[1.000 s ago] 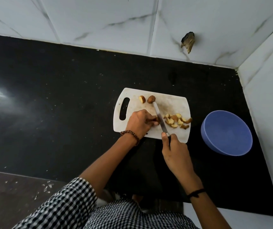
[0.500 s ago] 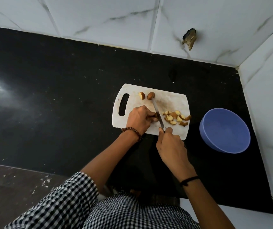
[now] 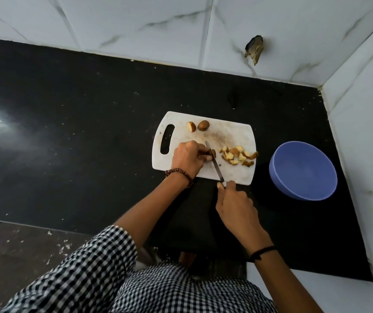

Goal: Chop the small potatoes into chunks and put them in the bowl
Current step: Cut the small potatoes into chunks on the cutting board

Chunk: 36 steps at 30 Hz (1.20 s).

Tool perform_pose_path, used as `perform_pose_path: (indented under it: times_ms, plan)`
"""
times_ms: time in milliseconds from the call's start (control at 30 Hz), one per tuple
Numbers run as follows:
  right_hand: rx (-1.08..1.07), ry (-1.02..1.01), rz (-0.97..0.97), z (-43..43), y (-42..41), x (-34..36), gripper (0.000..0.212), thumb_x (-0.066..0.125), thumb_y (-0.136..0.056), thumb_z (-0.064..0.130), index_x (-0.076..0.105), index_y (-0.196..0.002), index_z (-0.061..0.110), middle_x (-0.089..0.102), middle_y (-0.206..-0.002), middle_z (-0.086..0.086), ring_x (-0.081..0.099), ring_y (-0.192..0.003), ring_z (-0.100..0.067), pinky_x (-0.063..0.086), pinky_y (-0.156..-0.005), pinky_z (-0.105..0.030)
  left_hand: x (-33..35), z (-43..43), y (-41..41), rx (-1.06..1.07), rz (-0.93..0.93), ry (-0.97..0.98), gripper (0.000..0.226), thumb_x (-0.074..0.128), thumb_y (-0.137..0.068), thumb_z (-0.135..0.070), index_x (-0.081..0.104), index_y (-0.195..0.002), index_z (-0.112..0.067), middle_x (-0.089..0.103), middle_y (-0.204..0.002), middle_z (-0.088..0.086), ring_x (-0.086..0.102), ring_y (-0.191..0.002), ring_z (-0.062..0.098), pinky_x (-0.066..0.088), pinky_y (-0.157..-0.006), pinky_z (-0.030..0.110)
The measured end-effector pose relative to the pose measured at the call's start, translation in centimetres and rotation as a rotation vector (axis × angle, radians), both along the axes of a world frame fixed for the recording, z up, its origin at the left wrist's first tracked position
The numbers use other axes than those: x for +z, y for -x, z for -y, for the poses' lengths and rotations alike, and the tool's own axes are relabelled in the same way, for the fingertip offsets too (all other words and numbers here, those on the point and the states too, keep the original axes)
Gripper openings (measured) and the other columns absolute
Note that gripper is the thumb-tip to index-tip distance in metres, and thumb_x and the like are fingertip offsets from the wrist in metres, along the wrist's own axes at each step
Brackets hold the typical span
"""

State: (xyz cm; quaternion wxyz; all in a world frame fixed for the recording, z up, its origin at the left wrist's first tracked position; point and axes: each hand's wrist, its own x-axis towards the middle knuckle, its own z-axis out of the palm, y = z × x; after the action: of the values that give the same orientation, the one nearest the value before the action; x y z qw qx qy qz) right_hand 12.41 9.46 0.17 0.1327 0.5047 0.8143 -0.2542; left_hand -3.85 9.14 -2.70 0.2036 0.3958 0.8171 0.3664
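- We are mid-chop: our left hand [image 3: 187, 159] pins a small potato [image 3: 213, 152] at the middle of the board [image 3: 232, 134], fingers curled around it
- Our right hand [image 3: 235, 199] is clenched on the handle of the knife [image 3: 214, 164], at the board's 6 o'clock edge; the blade runs toward 11 o'clock and meets the potato just beside our left fingertips
- A pile of chunks [image 3: 238, 155] lies at 3 o'clock on the board; a half [image 3: 191, 127] and a whole potato [image 3: 203, 125] wait at 12 o'clock
- The bowl [image 3: 302, 170] sits off the board at 3 o'clock and looks empty
- Next, we judge, the blade must press down through the pinned potato, with our fingertips tucked clear; then the two at 12 o'clock, then the chunks go to the bowl
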Motion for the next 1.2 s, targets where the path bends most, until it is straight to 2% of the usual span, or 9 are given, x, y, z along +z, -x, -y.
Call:
perform_pose_path:
  times_ms: [133, 300, 400, 500, 667, 800, 867, 1067, 1200]
  plan:
    - [-0.031, 0.023, -0.001, 0.7, -1.8, 0.0, 0.031, 0.028, -0.108, 0.044, 0.045, -0.115, 0.018, 0.061, -0.1, -0.007, 0.063, -0.09, -0.024, 0.056, -0.08, -0.044, -0.1, -0.2, 0.0, -0.026, -0.004, 0.011, 0.016, 0.072, -0.082, -0.011, 0.072, -0.097, -0.016, 0.073, -0.089, -0.004, 0.068, -0.085, 0.008, 0.056, -0.084, 0.032]
    - [-0.042, 0.079, 0.001, 1.2, -3.3, 0.7, 0.026, 0.029, -0.107, 0.043, 0.042, -0.108, 0.021, 0.059, -0.095, -0.004, 0.061, -0.084, -0.019, 0.049, -0.07, -0.036, 0.5, -0.2, -0.3, -0.092, -0.1, 0.046, 0.04, 0.067, -0.084, -0.007, 0.061, -0.121, -0.021, 0.066, -0.098, 0.001, 0.064, -0.09, 0.014, 0.055, -0.085, 0.032]
    - [-0.027, 0.089, 0.016, 1.5, -4.1, 1.4, 0.025, 0.028, -0.108, 0.043, 0.041, -0.107, 0.021, 0.058, -0.092, -0.002, 0.058, -0.079, -0.016, 0.043, -0.064, -0.031, 0.6, -0.2, -0.3, -0.126, -0.148, 0.064, 0.032, 0.066, -0.087, -0.012, 0.065, -0.117, -0.021, 0.063, -0.1, 0.003, 0.061, -0.091, 0.015, 0.054, -0.084, 0.032]
    - [-0.025, 0.115, 0.036, 1.4, -4.9, 2.0, 0.026, 0.029, -0.108, 0.044, 0.044, -0.106, 0.022, 0.058, -0.09, -0.001, 0.056, -0.073, -0.012, 0.04, -0.06, -0.028, 0.6, -0.2, -0.1, -0.074, -0.113, 0.06, 0.021, 0.068, -0.086, -0.018, 0.07, -0.107, -0.019, 0.067, -0.098, 0.003, 0.063, -0.09, 0.015, 0.056, -0.083, 0.033]
    - [-0.097, 0.144, -0.101, 0.8, -5.6, 2.6, 0.037, 0.03, -0.106, 0.05, 0.051, -0.094, 0.022, 0.056, -0.076, 0.0, 0.053, -0.06, -0.009, 0.038, -0.054, -0.026, 0.8, 0.6, 0.3, -0.027, -0.001, 0.065, 0.016, 0.073, -0.082, -0.026, 0.072, -0.093, -0.015, 0.07, -0.091, 0.0, 0.063, -0.085, 0.01, 0.056, -0.079, 0.028]
    - [-0.185, 0.178, -0.223, 0.7, -5.1, 3.0, 0.04, 0.034, -0.106, 0.049, 0.054, -0.09, 0.019, 0.057, -0.075, -0.003, 0.055, -0.062, -0.011, 0.04, -0.056, -0.027, 0.8, 1.9, 0.9, 0.003, 0.091, 0.088, 0.021, 0.072, -0.084, -0.029, 0.072, -0.099, -0.015, 0.07, -0.094, -0.002, 0.06, -0.083, 0.004, 0.048, -0.073, 0.014]
    - [-0.204, 0.211, -0.263, 0.7, -4.6, 3.2, 0.04, 0.036, -0.105, 0.05, 0.055, -0.089, 0.018, 0.058, -0.076, -0.003, 0.055, -0.062, -0.01, 0.04, -0.057, -0.027, 0.8, 2.3, 1.2, 0.039, 0.124, 0.077, 0.025, 0.07, -0.085, -0.03, 0.069, -0.106, -0.017, 0.067, -0.093, -0.003, 0.058, -0.083, 0.005, 0.044, -0.07, 0.012]
    - [-0.215, 0.263, -0.311, 1.1, -3.1, 2.9, 0.039, 0.036, -0.105, 0.052, 0.056, -0.092, 0.022, 0.061, -0.085, -0.001, 0.058, -0.069, -0.009, 0.037, -0.057, -0.024, 0.5, 2.3, 2.4, 0.039, -0.076, 0.115, 0.022, 0.07, -0.085, -0.034, 0.074, -0.1, -0.018, 0.069, -0.098, -0.002, 0.06, -0.086, 0.007, 0.046, -0.073, 0.019]
    - [-0.218, 0.26, -0.316, 1.3, -2.6, 2.3, 0.042, 0.035, -0.104, 0.055, 0.057, -0.093, 0.021, 0.062, -0.085, -0.002, 0.059, -0.07, -0.01, 0.039, -0.058, -0.025, 0.6, 2.7, 2.9, -0.026, -0.125, 0.139, 0.024, 0.06, -0.093, -0.019, 0.068, -0.115, -0.017, 0.069, -0.109, 0.003, 0.064, -0.099, 0.014, 0.051, -0.085, 0.023]
